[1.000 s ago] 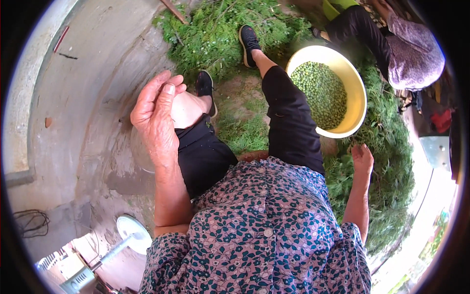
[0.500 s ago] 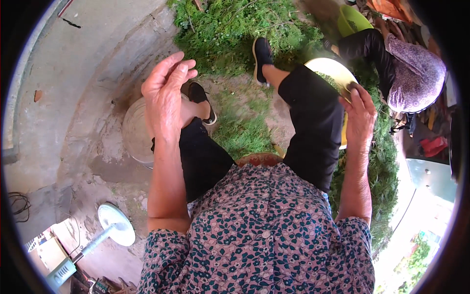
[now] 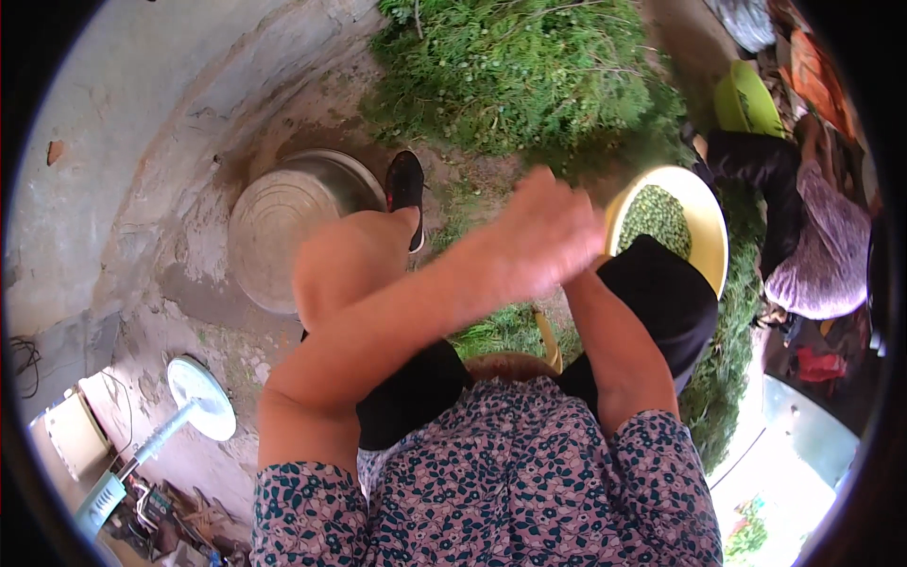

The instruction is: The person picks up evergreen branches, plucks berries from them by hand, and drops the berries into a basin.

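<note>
My left hand (image 3: 553, 231), blurred by motion, reaches across to the right in front of my body. It overlaps my right hand (image 3: 583, 272), which is mostly hidden beneath it. Neither hand's fingers show clearly enough to tell what they hold, if anything. Just right of them stands a yellow basin (image 3: 714, 227), beside my right knee, with many small green berries (image 3: 654, 221) inside. A heap of cut green branches (image 3: 520, 71) with feathery leaves lies on the ground ahead.
An upturned metal pot (image 3: 279, 231) lies left of my leg. A fan-like stand with a round base (image 3: 200, 399) is at lower left. At right sits another person (image 3: 822, 246) in a purple patterned top, near a lime-green basin (image 3: 746, 102).
My left hand has swung from the left across to the right. My right hand has come inward from the yellow basin, so both now overlap. The view has shifted, showing the berries more fully.
</note>
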### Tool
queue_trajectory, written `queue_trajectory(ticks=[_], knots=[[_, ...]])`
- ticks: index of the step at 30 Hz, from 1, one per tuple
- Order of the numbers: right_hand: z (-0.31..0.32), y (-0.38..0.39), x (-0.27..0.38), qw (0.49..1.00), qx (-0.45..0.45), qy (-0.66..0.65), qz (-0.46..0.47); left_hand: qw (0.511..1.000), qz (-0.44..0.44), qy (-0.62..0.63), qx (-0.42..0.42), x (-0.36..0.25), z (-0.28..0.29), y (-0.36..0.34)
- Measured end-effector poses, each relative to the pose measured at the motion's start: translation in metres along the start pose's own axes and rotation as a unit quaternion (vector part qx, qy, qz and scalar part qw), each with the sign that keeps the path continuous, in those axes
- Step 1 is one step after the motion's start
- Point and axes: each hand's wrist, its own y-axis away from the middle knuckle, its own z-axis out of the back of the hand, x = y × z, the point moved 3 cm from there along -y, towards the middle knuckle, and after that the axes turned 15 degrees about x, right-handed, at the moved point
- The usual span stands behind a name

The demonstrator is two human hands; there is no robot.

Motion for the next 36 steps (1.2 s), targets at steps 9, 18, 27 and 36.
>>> queue_trajectory(ticks=[9, 18, 27, 36], knots=[[-0.268, -0.191, 0.007, 0.867, 0.22, -0.34, 0.291, 0.949, 0.084, -0.025, 0.304, -0.014, -0.001, 0.002], [-0.316, -0.215, 0.057, 0.922, 0.145, -0.263, 0.243, 0.97, 0.117, -0.164, 0.136, 0.039, -0.013, 0.028], [-0.299, -0.221, 0.078, 0.903, 0.095, -0.328, 0.261, 0.968, 0.145, -0.165, 0.123, 0.065, -0.005, 0.035], [-0.28, -0.203, 0.151, 0.931, 0.023, -0.198, 0.307, 0.965, 0.161, -0.174, 0.113, 0.082, -0.005, 0.042]])
